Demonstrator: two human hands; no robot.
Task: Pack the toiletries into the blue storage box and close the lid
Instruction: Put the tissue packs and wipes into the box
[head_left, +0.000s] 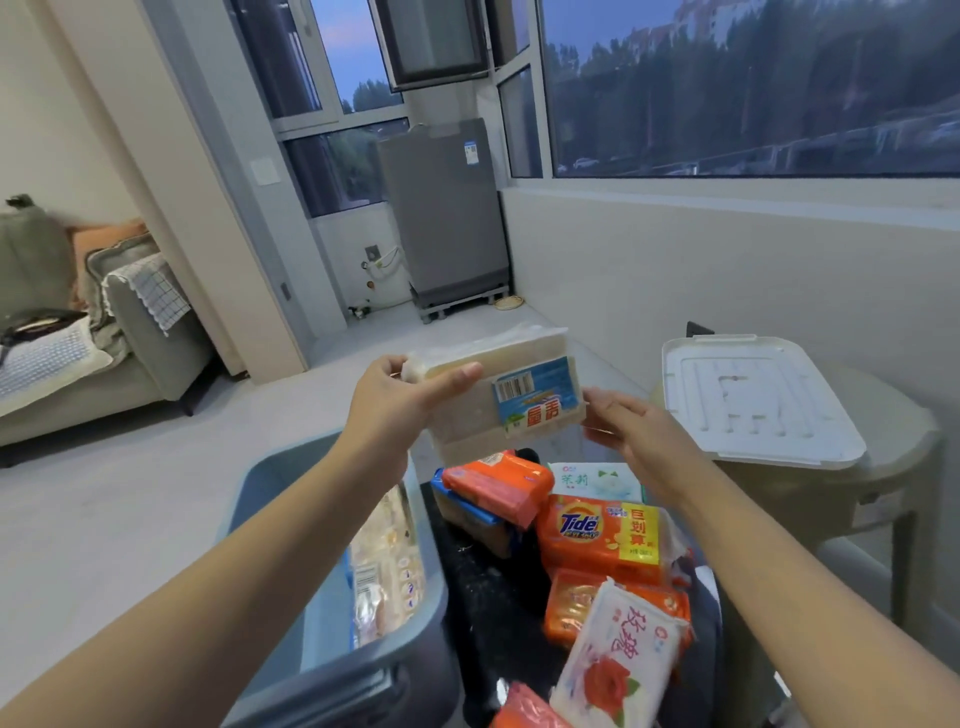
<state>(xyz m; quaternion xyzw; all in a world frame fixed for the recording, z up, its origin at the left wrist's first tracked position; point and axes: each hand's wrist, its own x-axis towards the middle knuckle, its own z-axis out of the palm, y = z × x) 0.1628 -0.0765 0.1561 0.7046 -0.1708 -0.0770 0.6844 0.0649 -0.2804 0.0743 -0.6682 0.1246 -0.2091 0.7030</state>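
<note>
Two hands on the soap pack (498, 395): left hand (395, 400) grips its end; right hand (628, 426) steadies it, fingers loose; lower it flat into the blue storage box (270, 499).

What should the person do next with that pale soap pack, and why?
Probably lower the soap pack leftward into the blue box. The left hand grips its end, the right hand touches the other, the box is open, and its lid lies on a stool.

A home, by the look of a laundry balcony: a grey washing machine (447, 218) stands under big windows (748, 83) (trees outside), and a sofa (104, 332) shows through the doorway.
</note>
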